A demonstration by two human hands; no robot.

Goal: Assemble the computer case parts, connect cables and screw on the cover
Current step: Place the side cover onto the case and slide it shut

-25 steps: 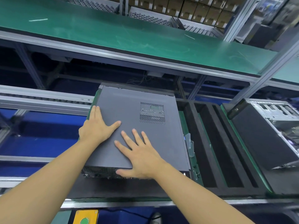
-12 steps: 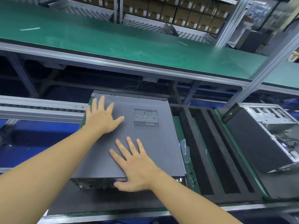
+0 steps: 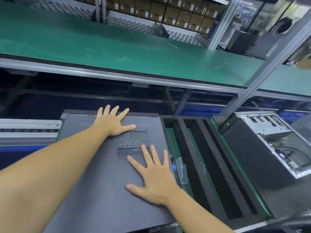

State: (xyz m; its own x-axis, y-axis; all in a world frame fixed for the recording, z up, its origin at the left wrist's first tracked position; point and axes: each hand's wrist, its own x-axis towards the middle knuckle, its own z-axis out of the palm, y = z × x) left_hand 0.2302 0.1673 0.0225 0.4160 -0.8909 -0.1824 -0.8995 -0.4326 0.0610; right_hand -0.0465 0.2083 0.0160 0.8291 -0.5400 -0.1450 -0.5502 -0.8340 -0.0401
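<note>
Grey sheet metal fills the middle of my view: the cover lies flat on top of the computer case on the line in front of me. My left hand is flat with its fingers spread at the cover's far edge, the fingertips reaching just past it and the thumb pointing right just above the vent grille. My right hand is flat and spread too, near the cover's right edge, with its fingertips on the grille's lower right corner. Neither hand grips anything; both palms rest on the panel. The case is almost wholly hidden under the cover. Only thin strips show along the far and right sides, with a small blue port and a clear plastic piece I cannot identify. My left forearm hides much of the panel's left half, and the near edge runs out of the bottom of the view, so I cannot tell whether the cover sits fully home. Just to the right lies a black foam tray with long slots too dark to see into. Beyond it sits a second case, open, its cables blurred and its right side cut off. Above runs a green shelf; the cardboard boxes behind it are smeared.
</note>
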